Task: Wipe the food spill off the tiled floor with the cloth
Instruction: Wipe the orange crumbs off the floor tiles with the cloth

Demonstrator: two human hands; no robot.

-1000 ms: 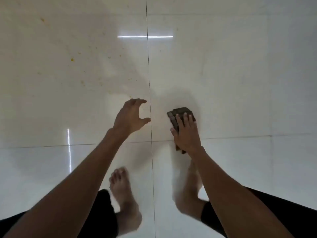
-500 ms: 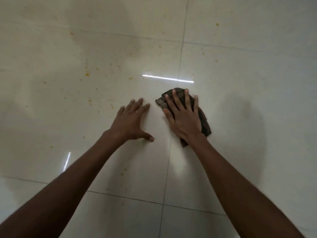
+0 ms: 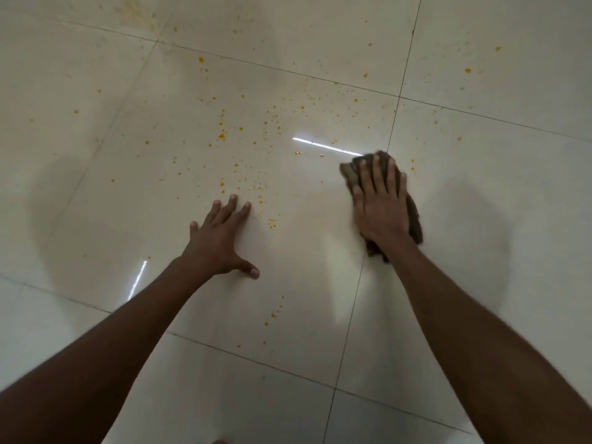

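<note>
R hand (image 3: pixel 382 208) flat on crumpled, maybe woven cloth (image 3: pixel 415 219); glossy tiles (image 3: pixel 480 283).

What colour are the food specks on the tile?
Orange-yellow food specks scattered across the glossy cream floor tile; head view.

Floor (image 3: pixel 480 283): glossy cream tiles w/ thin dark grout lines (image 3: pixel 391 129) crossing at a slant. Orange-yellow spill specks (image 3: pixel 222 135) scattered over the centre tile, thickest approx. mid-tile; a few more on the far tiles, plus a faint yellowish smear (image 3: pixel 134 9) at top left. Small drops (image 3: pixel 272 223) just right of the left hand (image 3: pixel 217 245), others nearer the bottom seam. Left hand lies flat on the tile, fingers spread. Dark brown cloth (image 3: pixel 415 219) lies on the floor over the right-side grout line, pressed down under the right hand (image 3: pixel 382 206), palm flat on it. Bright light streak (image 3: pixel 326 147) reflects just left of the cloth.
</note>
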